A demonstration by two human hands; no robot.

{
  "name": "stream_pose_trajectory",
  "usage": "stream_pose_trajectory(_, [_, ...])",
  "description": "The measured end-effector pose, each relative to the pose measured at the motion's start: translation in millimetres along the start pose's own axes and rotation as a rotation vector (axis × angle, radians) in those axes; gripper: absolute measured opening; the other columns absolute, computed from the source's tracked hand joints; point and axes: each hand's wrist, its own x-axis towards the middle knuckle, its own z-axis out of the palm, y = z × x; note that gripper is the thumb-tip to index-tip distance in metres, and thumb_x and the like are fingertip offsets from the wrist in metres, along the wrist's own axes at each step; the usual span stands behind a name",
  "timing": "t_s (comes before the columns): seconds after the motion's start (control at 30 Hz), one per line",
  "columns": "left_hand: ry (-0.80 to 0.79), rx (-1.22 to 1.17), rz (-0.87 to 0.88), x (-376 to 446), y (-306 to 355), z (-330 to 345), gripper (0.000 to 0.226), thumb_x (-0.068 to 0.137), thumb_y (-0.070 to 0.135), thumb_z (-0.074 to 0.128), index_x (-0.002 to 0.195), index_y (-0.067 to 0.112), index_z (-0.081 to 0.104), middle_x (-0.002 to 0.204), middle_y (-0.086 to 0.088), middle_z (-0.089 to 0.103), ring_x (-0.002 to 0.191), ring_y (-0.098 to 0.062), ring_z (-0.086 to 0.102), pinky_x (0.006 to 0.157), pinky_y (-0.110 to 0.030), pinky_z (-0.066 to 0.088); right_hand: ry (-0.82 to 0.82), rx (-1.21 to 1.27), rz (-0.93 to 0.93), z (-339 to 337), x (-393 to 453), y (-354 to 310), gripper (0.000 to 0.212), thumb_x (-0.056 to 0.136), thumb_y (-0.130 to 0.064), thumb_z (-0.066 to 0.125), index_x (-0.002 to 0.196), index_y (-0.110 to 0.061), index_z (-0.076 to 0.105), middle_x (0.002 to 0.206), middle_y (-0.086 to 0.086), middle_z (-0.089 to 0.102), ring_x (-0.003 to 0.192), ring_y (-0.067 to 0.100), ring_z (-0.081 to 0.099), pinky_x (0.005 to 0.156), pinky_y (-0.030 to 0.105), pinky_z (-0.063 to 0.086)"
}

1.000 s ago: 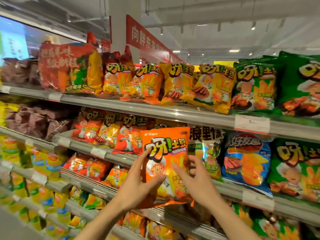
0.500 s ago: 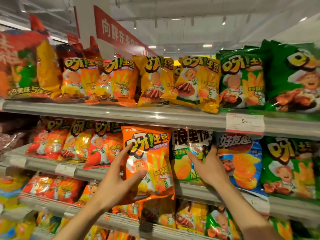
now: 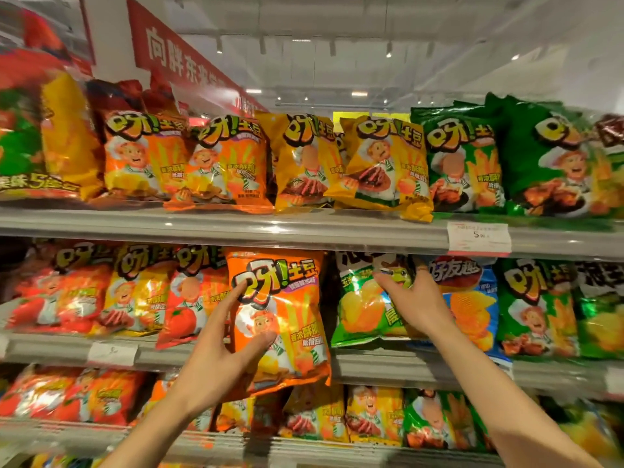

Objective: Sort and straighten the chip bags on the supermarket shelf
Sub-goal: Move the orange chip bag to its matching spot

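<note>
Right hand (image 3: 413, 300) has shifted off the orange bag (image 3: 283, 315) to pinch the green bag (image 3: 361, 312) on the shelf (image 3: 388, 368), so the left hand (image 3: 216, 352), clasping the orange bag's edge, should slot it upright just left of that grip.

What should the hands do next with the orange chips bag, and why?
Probably the right hand should nudge the green bag it grips a little rightward. The left hand holds the orange bag out in front of the middle shelf, its bottom hanging below the edge, and the row looks too tight to take it.
</note>
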Motion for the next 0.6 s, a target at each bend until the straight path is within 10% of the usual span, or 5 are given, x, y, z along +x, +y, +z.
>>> stream_pose_trajectory(0.17, [-0.016, 0.008, 0.044, 7, -2, 10, 0.084, 0.079, 0.056, 0.076, 0.144, 0.066, 0.024, 0.143, 0.046, 0.025, 0.123, 0.034, 0.021, 0.107, -0.034, 0.031, -0.003, -0.05, -0.009, -28, -18, 13, 0.097, 0.075, -0.071, 0.066, 0.149, -0.017, 0.033, 0.148, 0.004, 0.048, 0.131, 0.026, 0.047, 0.091, 0.029, 0.036])
stream_pose_trajectory(0.37, [-0.041, 0.042, 0.139, 29, 8, 50, 0.084, 0.082, 0.053, 0.075, 0.15, 0.053, 0.026, 0.136, 0.05, 0.032, 0.128, 0.027, 0.027, 0.102, -0.017, 0.03, 0.066, -0.055, 0.002, -77, -54, 39, 0.102, 0.068, -0.073, 0.065, 0.152, -0.029, 0.026, 0.133, -0.011, 0.048, 0.113, 0.01, 0.047, 0.089, 0.031, 0.037])
stream_pose_trajectory(0.6, [-0.055, 0.103, 0.17, 62, 23, 102, 0.086, 0.085, 0.056, 0.07, 0.154, 0.041, 0.023, 0.145, 0.026, 0.028, 0.128, 0.016, 0.024, 0.106, -0.021, 0.027, 0.151, -0.052, 0.049, -113, -78, 73, 0.097, 0.074, -0.065, 0.067, 0.153, -0.029, 0.024, 0.154, -0.001, 0.038, 0.135, 0.02, 0.041, 0.102, 0.038, 0.035])
